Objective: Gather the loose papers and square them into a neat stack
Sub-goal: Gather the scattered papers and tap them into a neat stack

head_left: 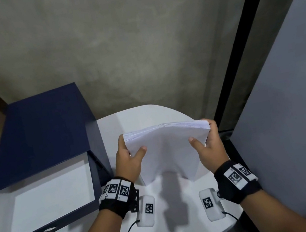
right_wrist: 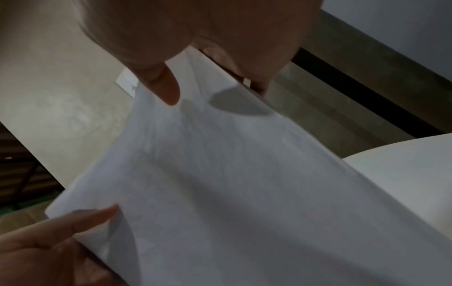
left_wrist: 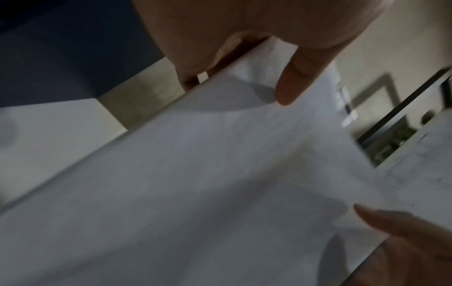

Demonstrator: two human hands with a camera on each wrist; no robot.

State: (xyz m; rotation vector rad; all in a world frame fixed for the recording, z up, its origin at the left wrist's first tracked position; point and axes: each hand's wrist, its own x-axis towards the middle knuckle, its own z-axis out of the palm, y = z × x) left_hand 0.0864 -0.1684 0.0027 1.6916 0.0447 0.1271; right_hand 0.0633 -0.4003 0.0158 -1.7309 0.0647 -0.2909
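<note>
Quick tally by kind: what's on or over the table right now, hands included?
Paper stack: 1, upright, bowed, gripped at both sides
Dark blue file box: 1, lid open
White wrist cameras: 2
Hands: 2, left hand and right hand
White table: 1
Total: 7

Open navy box file (head_left: 37, 148) on white table (head_left: 187, 220)

white paper stack (head_left: 166, 150), upright, bowed, above table
</note>
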